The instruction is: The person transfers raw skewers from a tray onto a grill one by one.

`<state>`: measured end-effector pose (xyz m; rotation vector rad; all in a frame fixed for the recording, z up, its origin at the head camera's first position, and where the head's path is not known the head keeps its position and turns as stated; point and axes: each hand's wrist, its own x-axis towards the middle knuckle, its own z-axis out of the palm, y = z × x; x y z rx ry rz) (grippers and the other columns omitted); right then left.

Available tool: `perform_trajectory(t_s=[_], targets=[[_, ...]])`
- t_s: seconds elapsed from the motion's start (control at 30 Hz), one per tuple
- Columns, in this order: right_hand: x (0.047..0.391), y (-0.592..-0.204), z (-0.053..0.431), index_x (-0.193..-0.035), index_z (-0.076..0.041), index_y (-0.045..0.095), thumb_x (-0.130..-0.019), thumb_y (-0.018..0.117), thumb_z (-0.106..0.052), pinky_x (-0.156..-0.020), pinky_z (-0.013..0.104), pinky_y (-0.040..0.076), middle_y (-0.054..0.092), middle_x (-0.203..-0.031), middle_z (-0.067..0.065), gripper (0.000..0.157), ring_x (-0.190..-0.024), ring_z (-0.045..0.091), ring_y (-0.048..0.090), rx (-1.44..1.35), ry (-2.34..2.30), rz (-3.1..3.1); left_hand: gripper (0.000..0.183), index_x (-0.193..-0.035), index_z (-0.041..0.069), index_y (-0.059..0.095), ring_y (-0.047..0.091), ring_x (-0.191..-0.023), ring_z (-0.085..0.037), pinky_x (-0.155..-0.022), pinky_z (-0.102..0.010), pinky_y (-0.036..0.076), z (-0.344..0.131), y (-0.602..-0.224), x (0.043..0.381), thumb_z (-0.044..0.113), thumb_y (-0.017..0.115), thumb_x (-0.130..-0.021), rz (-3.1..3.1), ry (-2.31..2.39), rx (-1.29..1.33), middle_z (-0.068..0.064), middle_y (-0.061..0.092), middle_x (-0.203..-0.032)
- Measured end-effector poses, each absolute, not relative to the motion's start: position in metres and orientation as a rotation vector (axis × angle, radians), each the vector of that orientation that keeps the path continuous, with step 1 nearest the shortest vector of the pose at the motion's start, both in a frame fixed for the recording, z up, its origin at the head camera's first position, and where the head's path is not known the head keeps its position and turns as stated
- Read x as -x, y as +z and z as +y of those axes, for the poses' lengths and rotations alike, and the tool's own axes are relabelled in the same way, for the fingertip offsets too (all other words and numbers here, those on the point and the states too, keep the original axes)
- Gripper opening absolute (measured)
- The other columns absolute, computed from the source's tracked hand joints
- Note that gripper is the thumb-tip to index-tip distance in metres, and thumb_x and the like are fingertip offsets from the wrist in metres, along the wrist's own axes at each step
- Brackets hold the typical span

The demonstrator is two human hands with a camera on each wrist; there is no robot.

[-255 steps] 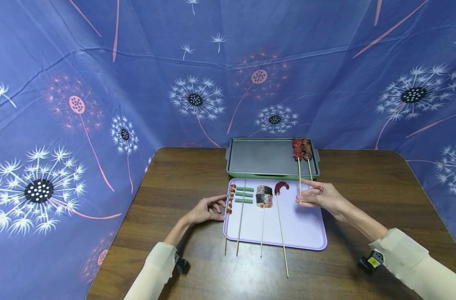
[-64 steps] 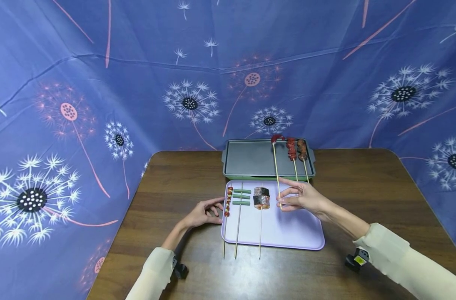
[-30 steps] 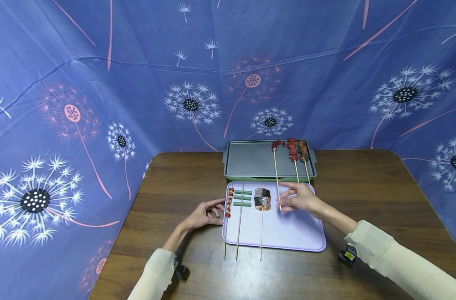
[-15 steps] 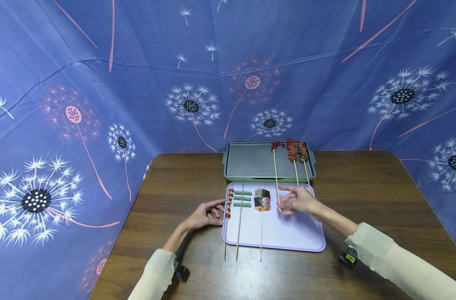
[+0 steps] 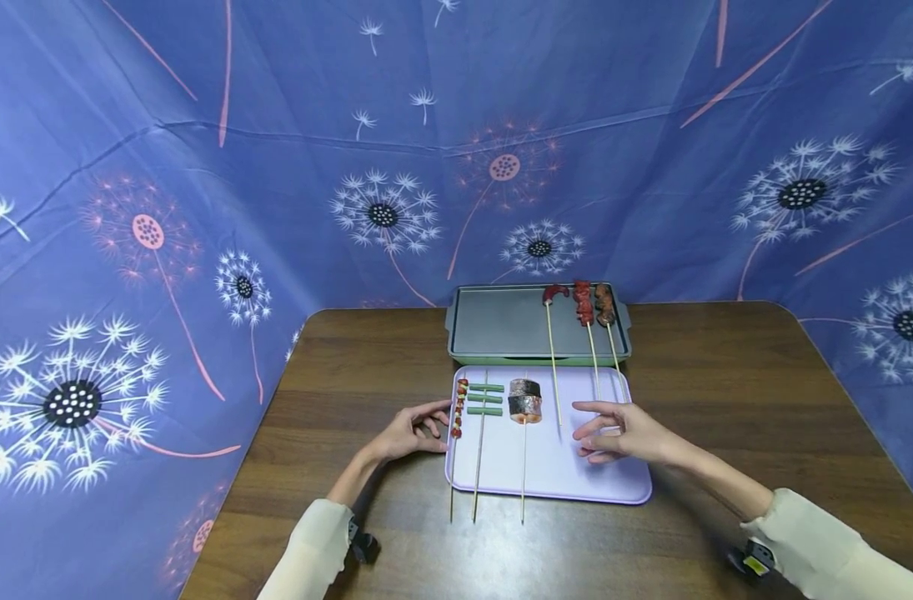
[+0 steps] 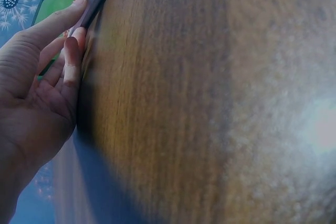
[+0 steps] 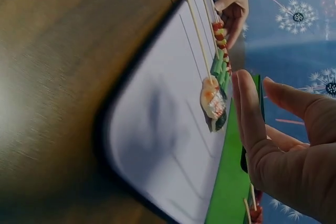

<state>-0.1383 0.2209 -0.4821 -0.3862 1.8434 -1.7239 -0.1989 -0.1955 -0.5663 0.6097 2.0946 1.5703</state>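
Curled red skewer (image 5: 551,296), one of six skewers I count, lies with its head on the griddle (image 5: 501,321) and its stick running over the near edge, above the tray (image 5: 554,475). Two more share the griddle to its right: one red meat skewer (image 5: 583,302) and one brown meat skewer (image 5: 604,306), so three in all there, sticks also reaching over the tray.

On the lilac tray I count the other three: at the left edge, one thin red-and-yellow skewer (image 5: 459,408); next, one green skewer (image 5: 486,399) with three crosswise pieces; then one fish skewer (image 5: 525,402) with two dark-skinned chunks. Those three sticks jut past the near rim.

I see two hands. The right hand (image 5: 627,433) is empty, fingers apart over the tray, just beside the curled skewer's stick and not touching it. The left hand (image 5: 407,432) grasps nothing; its fingertips touch the tray's left rim, the other fingers loosely bent.

I make out two cream sleeves (image 5: 816,533), one wooden table (image 5: 328,367), and behind it a blue dandelion cloth (image 5: 629,183).
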Motion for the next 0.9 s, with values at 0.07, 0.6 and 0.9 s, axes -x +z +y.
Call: perform_trajectory(t_s=[0.07, 0.6, 0.9], targets=[[0.131, -0.485, 0.223, -0.148, 0.025, 0.017, -0.098, 0.063, 0.001, -0.082, 0.038, 0.062, 0.073, -0.113, 0.023, 0.071, -0.093, 0.016, 0.076, 0.42, -1.739, 1.809, 0.079, -0.149, -0.007, 0.045, 0.059, -0.088, -0.008, -0.067, -0.014, 0.05, -0.196, -0.566, 0.199, -0.007, 0.081, -0.079, 2.096, 1.571, -0.615, -0.035, 0.061, -0.123], [0.097, -0.522, 0.186, -0.153, 0.019, 0.015, -0.101, 0.063, -0.008, -0.094, 0.039, 0.059, 0.071, -0.118, 0.015, 0.075, -0.107, 0.018, 0.072, 0.259, -1.853, 1.565, 0.076, -0.149, -0.004, 0.047, 0.059, -0.089, -0.007, -0.068, -0.015, 0.05, -0.198, -0.568, 0.2, -0.003, 0.082, -0.082, 2.119, 1.551, -0.628, -0.032, 0.061, -0.122], [0.091, -0.534, 0.16, -0.154, 0.018, 0.011, -0.101, 0.06, -0.006, -0.091, 0.041, 0.06, 0.071, -0.122, 0.024, 0.076, -0.106, 0.027, 0.073, 0.183, -1.899, 1.464, 0.075, -0.148, -0.005, 0.048, 0.059, -0.088, -0.009, -0.069, -0.015, 0.049, -0.196, -0.567, 0.199, -0.004, 0.082, -0.081, 2.124, 1.566, -0.626, -0.033, 0.062, -0.121]])
